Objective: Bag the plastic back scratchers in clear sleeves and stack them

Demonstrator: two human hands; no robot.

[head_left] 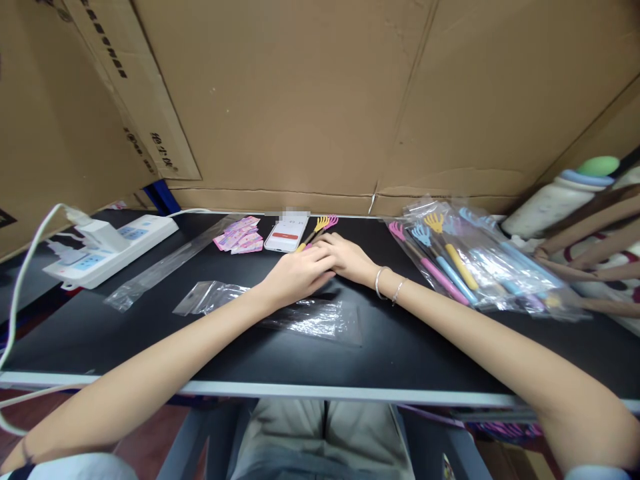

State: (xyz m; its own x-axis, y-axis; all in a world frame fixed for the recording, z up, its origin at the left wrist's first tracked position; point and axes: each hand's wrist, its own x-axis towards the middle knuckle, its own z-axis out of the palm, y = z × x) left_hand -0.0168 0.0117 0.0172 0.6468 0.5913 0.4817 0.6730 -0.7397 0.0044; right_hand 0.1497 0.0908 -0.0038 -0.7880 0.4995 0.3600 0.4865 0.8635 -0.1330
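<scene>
My left hand (301, 272) and my right hand (350, 259) meet over the middle of the black table. The left fingers are curled inward against the right hand, and what they hold, if anything, is hidden. My right fingers are bent over the shafts of two back scratchers, one with a yellow claw head (322, 224) and one with a pink claw head (332, 221). Their handles are partly covered by the hands. Just left of them lies a phone (286, 233) with a lit screen. Under my left forearm lies a clear plastic bag (320, 320).
Pink printed cards (240, 235) lie left of the phone, beside a long clear sleeve (170, 267). A white power strip (115, 250) with cables is at far left. Bagged back scratchers (450, 257) and a white bottle (555, 203) stand right. Cardboard (300, 100) walls the back.
</scene>
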